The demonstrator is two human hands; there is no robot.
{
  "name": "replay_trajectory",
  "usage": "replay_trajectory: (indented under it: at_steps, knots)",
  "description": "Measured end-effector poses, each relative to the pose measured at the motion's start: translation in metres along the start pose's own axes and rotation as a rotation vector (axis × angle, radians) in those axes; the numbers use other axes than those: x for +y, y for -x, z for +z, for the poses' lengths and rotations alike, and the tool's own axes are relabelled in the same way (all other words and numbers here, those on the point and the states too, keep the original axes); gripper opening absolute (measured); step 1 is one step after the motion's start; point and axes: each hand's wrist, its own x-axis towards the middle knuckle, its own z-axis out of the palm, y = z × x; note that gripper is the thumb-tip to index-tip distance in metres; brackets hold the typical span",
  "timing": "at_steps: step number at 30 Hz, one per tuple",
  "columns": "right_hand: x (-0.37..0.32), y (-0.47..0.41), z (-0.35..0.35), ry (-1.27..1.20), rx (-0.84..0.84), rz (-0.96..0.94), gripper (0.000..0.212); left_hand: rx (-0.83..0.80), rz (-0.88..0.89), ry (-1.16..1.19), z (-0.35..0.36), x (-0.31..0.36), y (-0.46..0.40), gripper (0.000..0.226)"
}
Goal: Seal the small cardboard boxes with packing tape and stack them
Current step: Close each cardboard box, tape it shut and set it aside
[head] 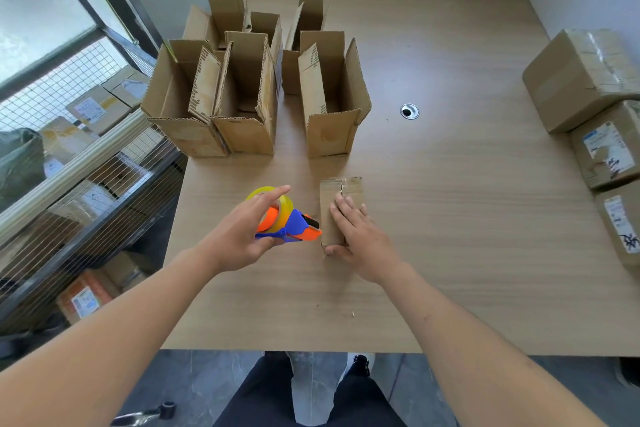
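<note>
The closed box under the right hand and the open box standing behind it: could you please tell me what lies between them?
Nothing: the head view shows only bare table between the closed box and the open box.

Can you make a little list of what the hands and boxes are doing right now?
left hand: holds the tape dispenser, index finger stretched over the roll
right hand: rests flat on the closed small box, thumb at its near end
open boxes: standing at the back of the table, flaps up
sealed boxes: at the right edge, some with labels
</note>
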Motion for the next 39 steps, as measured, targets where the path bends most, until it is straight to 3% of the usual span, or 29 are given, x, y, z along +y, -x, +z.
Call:
replay_trajectory:
  at_steps: [6, 12, 15, 20, 26, 33, 39]
  knots:
    - [-0.013, 0.009, -0.029, -0.514, 0.267, -0.013, 0.047, -0.018, 0.036, -0.005, 0.002, 0.014, 0.007, 0.097]
    - [-0.035, 0.011, -0.038, -0.736, 0.266, -0.034, 0.024, -0.061, 0.088, -0.050, 0.003, 0.033, 0.005, 0.100]
    - [-0.038, 0.017, -0.038, -0.823, 0.250, 0.046, 0.023, -0.082, 0.096, -0.067, 0.003, 0.040, 0.006, 0.099]
    - [-0.040, 0.032, -0.046, -1.150, 0.091, 0.174, 0.040, -0.126, 0.097, -0.089, 0.002, 0.045, 0.010, 0.099]
    - [-0.040, 0.032, -0.045, -1.101, 0.088, 0.200, 0.011, -0.187, 0.094, -0.076, -0.001, 0.048, 0.014, 0.098]
    - [-0.041, 0.024, -0.045, -1.174, 0.270, 0.278, 0.012, -0.199, 0.126, -0.129, -0.004, 0.053, 0.013, 0.079]
    - [-0.032, 0.041, -0.031, -1.160, 0.350, 0.454, 0.006, -0.356, 0.074, -0.171, 0.002, 0.043, 0.010, 0.073]
